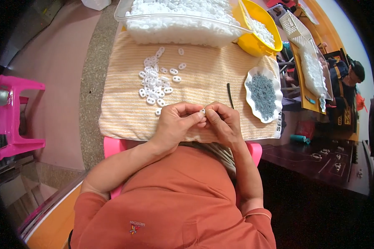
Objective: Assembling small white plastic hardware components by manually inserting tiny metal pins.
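Observation:
Close to the near edge of a striped towel (pixel 122 93), my two hands meet at the fingertips. Thumb and fingers of my left hand (pixel 175 123) pinch a small white plastic piece (pixel 202 111), mostly covered by the fingers. My right hand (pixel 224 124) is closed on the same piece from the other side, its thumb pressed against it. Beyond my left hand lies a loose pile of white oval two-hole plastic pieces (pixel 153 81). A thin black stick-like tool (pixel 230 95) rests on the towel just past my right hand.
A scalloped white plate (pixel 250 76) of small grey parts stands at right. At the back are a clear bin (pixel 183 18) and a yellow basin (pixel 253 49), both holding white pieces. A pink stool (pixel 14 118) stands left; another person (pixel 348 79) is at far right.

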A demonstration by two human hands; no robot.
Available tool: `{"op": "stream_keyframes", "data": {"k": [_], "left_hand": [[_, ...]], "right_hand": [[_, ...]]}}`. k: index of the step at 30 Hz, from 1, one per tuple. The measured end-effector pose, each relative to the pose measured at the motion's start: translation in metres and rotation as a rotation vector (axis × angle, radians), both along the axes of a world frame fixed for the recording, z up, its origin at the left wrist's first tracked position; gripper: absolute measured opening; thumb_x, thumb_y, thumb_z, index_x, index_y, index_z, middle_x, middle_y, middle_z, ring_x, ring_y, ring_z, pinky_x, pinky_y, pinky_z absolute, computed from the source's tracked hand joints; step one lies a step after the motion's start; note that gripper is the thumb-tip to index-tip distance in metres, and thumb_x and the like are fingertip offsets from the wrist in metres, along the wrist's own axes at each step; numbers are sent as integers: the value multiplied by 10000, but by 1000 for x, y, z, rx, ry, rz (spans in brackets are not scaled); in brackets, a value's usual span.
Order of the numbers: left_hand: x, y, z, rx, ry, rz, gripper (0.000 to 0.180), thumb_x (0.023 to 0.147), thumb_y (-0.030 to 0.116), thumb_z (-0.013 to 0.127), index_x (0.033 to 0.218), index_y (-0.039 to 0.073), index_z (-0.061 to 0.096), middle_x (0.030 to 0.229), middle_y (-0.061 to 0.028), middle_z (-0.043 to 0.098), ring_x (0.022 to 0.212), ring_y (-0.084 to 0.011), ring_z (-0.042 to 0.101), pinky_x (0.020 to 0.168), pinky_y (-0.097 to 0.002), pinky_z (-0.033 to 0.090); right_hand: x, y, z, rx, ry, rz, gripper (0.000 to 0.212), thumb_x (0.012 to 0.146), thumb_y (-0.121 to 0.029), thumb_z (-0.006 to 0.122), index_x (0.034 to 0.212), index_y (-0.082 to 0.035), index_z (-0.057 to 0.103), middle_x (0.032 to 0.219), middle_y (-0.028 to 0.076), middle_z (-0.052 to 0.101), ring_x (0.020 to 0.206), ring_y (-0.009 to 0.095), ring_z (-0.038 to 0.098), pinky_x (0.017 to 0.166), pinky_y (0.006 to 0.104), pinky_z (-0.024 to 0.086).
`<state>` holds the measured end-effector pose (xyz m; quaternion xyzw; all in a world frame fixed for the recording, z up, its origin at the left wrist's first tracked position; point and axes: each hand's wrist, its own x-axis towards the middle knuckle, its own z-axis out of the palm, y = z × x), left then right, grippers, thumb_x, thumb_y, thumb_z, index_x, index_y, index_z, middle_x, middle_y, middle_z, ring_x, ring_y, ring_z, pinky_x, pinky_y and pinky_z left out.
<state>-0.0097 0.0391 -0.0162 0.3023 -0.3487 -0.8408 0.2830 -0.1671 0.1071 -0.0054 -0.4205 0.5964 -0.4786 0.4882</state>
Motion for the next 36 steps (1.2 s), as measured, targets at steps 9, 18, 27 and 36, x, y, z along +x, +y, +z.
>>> {"op": "stream_keyframes", "data": {"k": [9, 18, 27, 36], "left_hand": [[1, -2, 4, 80, 40, 6, 178, 878, 18, 634, 1046, -37, 615, 905, -85, 668, 786, -121, 651, 735, -235, 554], [2, -3, 2, 93, 57, -4, 172, 876, 21, 637, 1038, -33, 616, 908, -87, 671, 784, -121, 654, 734, -235, 550], [2, -3, 0, 51, 62, -27, 180, 876, 23, 639, 1045, -38, 621, 909, -95, 673, 791, -126, 652, 743, -239, 548], [2, -1, 1, 77, 51, -47, 180, 876, 12, 634, 1048, -40, 621, 916, -93, 670, 798, -127, 652, 749, -244, 554]], "right_hand": [[-3, 1, 7, -14, -177, -19, 188, 949, -140, 572, 998, 33, 625, 880, 39, 649, 769, 76, 590, 668, 210, 488], [-6, 1, 4, -9, -203, 2, 170, 906, -44, 617, 1057, 34, 609, 915, 46, 655, 764, 75, 604, 660, 197, 495], [-5, 2, 5, -16, -208, -12, 157, 912, -64, 617, 1035, 35, 618, 902, 53, 659, 755, 81, 611, 656, 203, 508], [-10, 3, -2, -41, -174, 13, 136, 916, -70, 610, 979, 47, 640, 875, 67, 663, 756, 95, 626, 670, 211, 524]]}}
